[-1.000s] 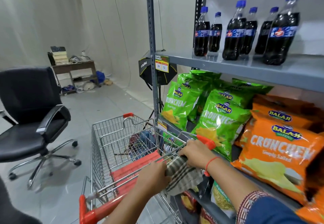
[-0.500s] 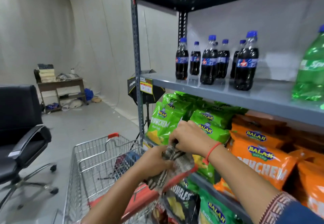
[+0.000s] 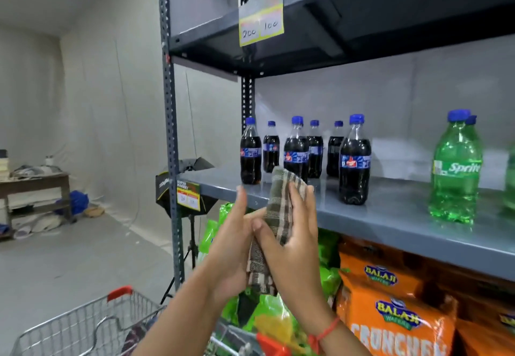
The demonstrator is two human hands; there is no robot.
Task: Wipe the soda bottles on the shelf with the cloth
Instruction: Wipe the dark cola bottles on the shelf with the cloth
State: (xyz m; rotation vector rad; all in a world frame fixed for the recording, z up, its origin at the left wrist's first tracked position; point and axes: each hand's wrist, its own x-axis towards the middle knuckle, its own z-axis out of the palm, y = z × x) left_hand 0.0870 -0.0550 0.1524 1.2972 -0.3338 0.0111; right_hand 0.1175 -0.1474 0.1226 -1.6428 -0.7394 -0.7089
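Several dark cola bottles with blue caps (image 3: 354, 160) stand in two rows on the grey shelf (image 3: 390, 216). A green Sprite bottle (image 3: 455, 171) stands to their right. A striped brown and cream cloth (image 3: 280, 210) is pressed upright between my palms, just in front of the shelf edge and below the bottles. My left hand (image 3: 234, 247) lies flat against its left side with fingers straight. My right hand (image 3: 289, 244) wraps around it from the right. Neither hand touches a bottle.
Green and orange snack bags (image 3: 395, 325) fill the shelf below. A wire shopping cart (image 3: 92, 325) sits at the lower left under my arms. The shelf's upright post (image 3: 171, 143) stands to the left; a dark shelf (image 3: 334, 34) hangs above the bottles.
Both hands have lifted the cloth from the cart handle up to the bottle shelf's edge. The view has tilted upward, so the bottles sit at mid-frame.
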